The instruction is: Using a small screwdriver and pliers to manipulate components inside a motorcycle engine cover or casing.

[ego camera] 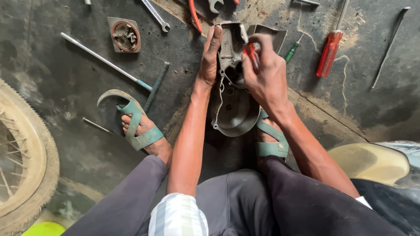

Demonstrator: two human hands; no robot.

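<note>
— Where's the engine cover point(234, 105)?
— On the floor point(65, 78) between the sandalled feet, left hand point(210, 54) clasping its top edge.
— And the right hand point(264, 72)?
— Fingers clamped on a red-handled screwdriver point(250, 51), tip inside the cover.

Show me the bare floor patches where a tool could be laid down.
Bare floor lies between the long rod and the spoked wheel, and right of the red screwdriver up to the thin bar. It is crowded along the top edge by the spanner, and around the engine cover held by the left hand and right hand.
</note>
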